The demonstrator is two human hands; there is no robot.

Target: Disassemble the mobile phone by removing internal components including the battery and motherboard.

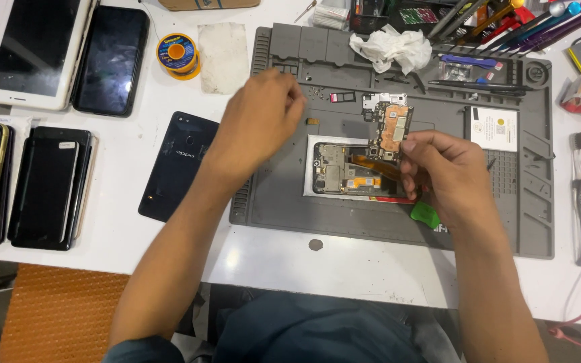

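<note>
One circuit board, held upright in the right hand, its grip pinched on the board's lower edge, above one opened phone on the grey mat. Left hand hovers loosely curled, holding nothing seen. One white square label on mat's right. One yellow solder spool on table.

Phone repair workshop: grey repair mat, opened phone, stacked handsets, solder spool, tools
</note>
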